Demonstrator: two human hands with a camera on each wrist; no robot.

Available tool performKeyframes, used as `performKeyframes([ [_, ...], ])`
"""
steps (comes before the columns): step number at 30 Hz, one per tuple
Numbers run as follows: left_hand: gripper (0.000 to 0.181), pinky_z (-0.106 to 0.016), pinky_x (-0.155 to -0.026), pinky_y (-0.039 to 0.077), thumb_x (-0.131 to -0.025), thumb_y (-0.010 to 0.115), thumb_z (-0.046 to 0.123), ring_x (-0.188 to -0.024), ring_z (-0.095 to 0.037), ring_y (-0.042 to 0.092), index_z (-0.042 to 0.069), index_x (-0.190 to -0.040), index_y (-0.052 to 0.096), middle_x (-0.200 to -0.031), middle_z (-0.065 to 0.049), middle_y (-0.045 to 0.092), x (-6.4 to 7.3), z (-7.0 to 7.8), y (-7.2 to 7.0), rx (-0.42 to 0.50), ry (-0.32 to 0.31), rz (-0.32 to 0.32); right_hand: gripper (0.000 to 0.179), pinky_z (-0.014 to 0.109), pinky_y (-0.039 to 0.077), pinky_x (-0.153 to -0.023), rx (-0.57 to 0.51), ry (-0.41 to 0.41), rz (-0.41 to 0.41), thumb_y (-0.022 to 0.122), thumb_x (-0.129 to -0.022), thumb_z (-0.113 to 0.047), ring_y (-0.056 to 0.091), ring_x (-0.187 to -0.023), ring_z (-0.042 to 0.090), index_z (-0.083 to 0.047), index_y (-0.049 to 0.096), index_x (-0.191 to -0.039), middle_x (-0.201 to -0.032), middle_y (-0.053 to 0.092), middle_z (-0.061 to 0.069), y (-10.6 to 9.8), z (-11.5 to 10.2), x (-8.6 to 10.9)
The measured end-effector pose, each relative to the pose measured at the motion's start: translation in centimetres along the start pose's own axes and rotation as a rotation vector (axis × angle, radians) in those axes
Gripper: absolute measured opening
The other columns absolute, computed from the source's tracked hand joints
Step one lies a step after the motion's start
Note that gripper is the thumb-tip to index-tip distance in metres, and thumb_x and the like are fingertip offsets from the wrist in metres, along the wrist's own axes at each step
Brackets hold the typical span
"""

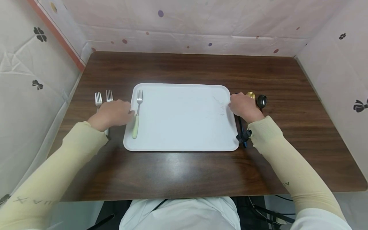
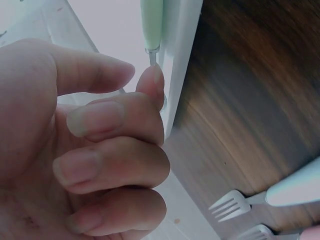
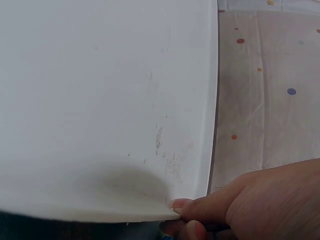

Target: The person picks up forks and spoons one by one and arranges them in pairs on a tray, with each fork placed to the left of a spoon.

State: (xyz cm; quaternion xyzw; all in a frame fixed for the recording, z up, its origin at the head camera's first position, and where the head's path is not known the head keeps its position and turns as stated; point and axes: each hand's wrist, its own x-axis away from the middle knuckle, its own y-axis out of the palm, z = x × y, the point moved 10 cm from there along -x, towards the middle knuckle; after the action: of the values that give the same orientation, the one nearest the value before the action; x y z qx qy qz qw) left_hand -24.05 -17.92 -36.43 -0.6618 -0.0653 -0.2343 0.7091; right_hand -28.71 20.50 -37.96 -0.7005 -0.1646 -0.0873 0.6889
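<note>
A white tray (image 1: 184, 118) lies on the table. On its left side rests a fork with a pale green handle (image 1: 135, 127), whose handle also shows in the left wrist view. My left hand (image 1: 113, 113) is beside the tray's left edge. Its fingers (image 2: 115, 155) are loosely curled with nothing gripped, and one fingertip overlaps the rim near the fork's neck. At the tray's right edge, my right hand (image 1: 244, 107) pinches the rim, thumb on top and fingers underneath in the right wrist view.
Left of the tray lie two more forks, one with a light blue handle (image 2: 295, 185) and one with a pink handle (image 2: 311, 234), partly covered by my left hand. A gold spoon (image 1: 251, 95) and a black spoon (image 1: 261, 101) lie by my right hand. Patterned sheets (image 1: 184, 35) surround the wooden table (image 1: 172, 179).
</note>
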Motion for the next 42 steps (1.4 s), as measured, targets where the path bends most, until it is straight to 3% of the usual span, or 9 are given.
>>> performKeyframes([
  [8, 0.032, -0.036, -0.055, 0.037, -0.095, 0.040, 0.026, -0.060, -0.024, 0.049, 0.005, -0.079, 0.059, -0.064, -0.009, 0.048, 0.1, -1.0, -0.1, 0.006, 0.006, 0.020, 0.030, 0.037, 0.044, -0.054, 0.009, 0.007, -0.004, 0.051, -0.097, -0.014, 0.056, -0.068, 0.030, 0.010, 0.060, -0.114, -0.098, 0.061, 0.027, 0.0, 0.1, -0.1],
  [21, 0.035, -0.036, -0.055, 0.037, -0.096, 0.041, 0.030, -0.061, -0.023, 0.050, 0.005, -0.081, 0.060, -0.065, -0.009, 0.049, 0.8, -2.8, 0.1, 0.027, -0.028, 0.012, 0.031, 0.038, 0.045, -0.056, 0.012, 0.006, -0.010, 0.050, -0.098, -0.014, 0.056, -0.071, 0.031, 0.010, 0.059, -0.114, -0.100, 0.061, 0.028, 0.0, 0.1, 0.0],
  [24, 0.036, -0.038, -0.057, 0.040, -0.096, 0.041, 0.031, -0.064, -0.023, 0.053, 0.003, -0.085, 0.060, -0.070, -0.010, 0.054, 0.9, -3.5, 0.4, 0.033, -0.042, -0.001, 0.031, 0.039, 0.045, -0.057, 0.013, 0.006, -0.009, 0.050, -0.098, -0.014, 0.056, -0.073, 0.032, 0.010, 0.059, -0.115, -0.101, 0.060, 0.029, 0.0, 0.0, 0.0],
  [28, 0.040, -0.045, -0.061, 0.046, -0.098, 0.039, 0.032, -0.052, -0.021, 0.061, -0.002, -0.100, 0.060, -0.083, -0.017, 0.061, 1.2, -4.4, 0.6, 0.054, -0.062, -0.017, 0.031, 0.039, 0.045, -0.057, 0.016, 0.004, -0.001, 0.051, -0.098, -0.014, 0.056, -0.074, 0.032, 0.010, 0.059, -0.115, -0.101, 0.061, 0.029, -0.1, -0.1, 0.0],
  [31, 0.042, -0.047, -0.060, 0.047, -0.098, 0.040, 0.033, -0.047, -0.020, 0.061, -0.004, -0.103, 0.058, -0.084, -0.018, 0.062, 1.5, -5.1, 0.6, 0.056, -0.075, -0.023, 0.030, 0.038, 0.045, -0.056, 0.015, -0.001, 0.006, 0.051, -0.098, -0.014, 0.056, -0.072, 0.031, 0.010, 0.060, -0.114, -0.099, 0.061, 0.028, -0.2, -0.1, 0.0],
  [36, 0.040, -0.045, -0.056, 0.046, -0.098, 0.041, 0.033, -0.059, -0.022, 0.062, -0.003, -0.096, 0.059, -0.072, -0.013, 0.062, 1.8, -6.0, 0.5, 0.033, -0.090, -0.021, 0.030, 0.036, 0.043, -0.054, 0.008, -0.005, 0.005, 0.051, -0.098, -0.014, 0.056, -0.070, 0.030, 0.010, 0.060, -0.113, -0.093, 0.061, 0.026, -0.2, -0.1, 0.1],
  [42, 0.041, -0.043, -0.052, 0.044, -0.098, 0.037, 0.033, -0.056, -0.022, 0.064, 0.002, -0.083, 0.058, -0.055, -0.007, 0.062, 1.9, -6.7, 1.0, 0.043, -0.104, -0.059, 0.030, 0.036, 0.043, -0.054, 0.004, -0.001, -0.004, 0.050, -0.098, -0.014, 0.056, -0.069, 0.030, 0.010, 0.060, -0.113, -0.091, 0.061, 0.024, 0.0, 0.0, 0.1],
])
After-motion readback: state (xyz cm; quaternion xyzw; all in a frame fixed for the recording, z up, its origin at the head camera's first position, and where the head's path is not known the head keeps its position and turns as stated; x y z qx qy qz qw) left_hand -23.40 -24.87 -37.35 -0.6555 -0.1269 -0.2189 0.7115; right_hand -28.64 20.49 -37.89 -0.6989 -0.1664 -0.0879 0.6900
